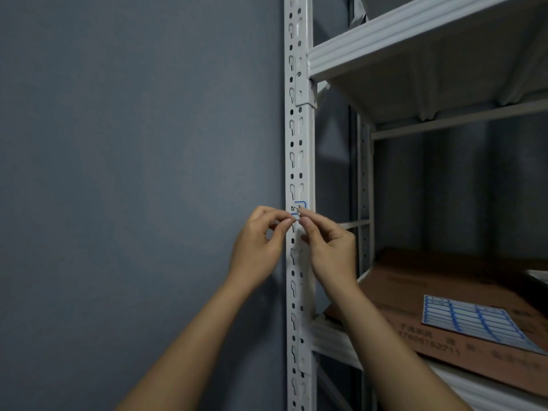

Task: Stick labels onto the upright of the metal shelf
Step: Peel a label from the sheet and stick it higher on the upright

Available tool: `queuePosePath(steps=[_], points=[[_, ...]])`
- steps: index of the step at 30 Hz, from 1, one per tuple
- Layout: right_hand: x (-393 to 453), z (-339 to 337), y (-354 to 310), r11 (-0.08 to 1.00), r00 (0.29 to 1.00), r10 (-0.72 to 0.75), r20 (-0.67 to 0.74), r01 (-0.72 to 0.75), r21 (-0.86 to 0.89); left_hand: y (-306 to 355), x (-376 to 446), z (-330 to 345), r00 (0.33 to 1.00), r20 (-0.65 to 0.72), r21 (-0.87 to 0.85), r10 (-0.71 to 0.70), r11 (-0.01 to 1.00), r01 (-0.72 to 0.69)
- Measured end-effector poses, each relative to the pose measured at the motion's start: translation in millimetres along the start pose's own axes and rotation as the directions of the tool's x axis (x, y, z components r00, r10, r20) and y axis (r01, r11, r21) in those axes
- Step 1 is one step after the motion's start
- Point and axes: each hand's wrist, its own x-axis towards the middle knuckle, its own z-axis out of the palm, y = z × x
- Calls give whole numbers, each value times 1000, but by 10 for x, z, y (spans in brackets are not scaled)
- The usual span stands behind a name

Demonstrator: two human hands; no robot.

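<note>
A white perforated metal upright (298, 137) runs top to bottom at centre. A small white label with a blue border and handwriting (299, 206) lies against the upright at mid-height. My left hand (258, 241) and my right hand (329, 247) meet just below it, fingertips pinched together at the label's lower edge. The fingers hide the bottom part of the label. A sheet of blue-bordered labels (474, 321) lies on flat cardboard on the lower shelf at right.
A grey-blue wall (133, 143) fills the left side. White shelf boards (415, 40) jut out to the right above, with a rear upright (364, 188) behind. Brown flattened cardboard (430, 280) covers the lower shelf.
</note>
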Motion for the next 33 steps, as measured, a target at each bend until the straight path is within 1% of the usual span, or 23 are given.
queuePosePath(steps=[3,8,13,16,20,22,25,28,30,33], points=[[-27,6,-60,1000,999,28,24,-28,-7,47,-12,-4,1000,-17,-22,-1,1000,1],[-66,-9,-110,998,999,46,17,-45,-40,93,-14,-25,999,-36,-37,-22,999,20],[-76,8,-114,996,1000,-17,-18,15,-83,100,-30,-23,998,-34,-46,-46,998,45],[-74,-1,-111,990,997,-69,-19,66,-121,88,-32,7,996,-55,-16,-64,998,63],[-52,-103,-115,983,998,-69,7,70,-171,124,-25,94,994,-85,-6,-71,998,70],[-13,-228,-138,975,998,-56,25,60,-213,182,-22,170,994,-80,-29,-76,997,74],[69,-502,-225,950,998,-47,34,55,-306,288,-17,370,997,-32,-46,-77,996,76],[139,-877,-358,883,996,-92,-3,80,-463,439,-12,659,998,18,-74,-54,996,55],[160,-1172,-480,830,996,-82,-40,46,-557,581,-23,881,998,44,-119,-55,991,60],[184,-1673,-707,783,993,-21,-115,-55,-619,832,-66,1273,994,95,-182,-51,981,67]])
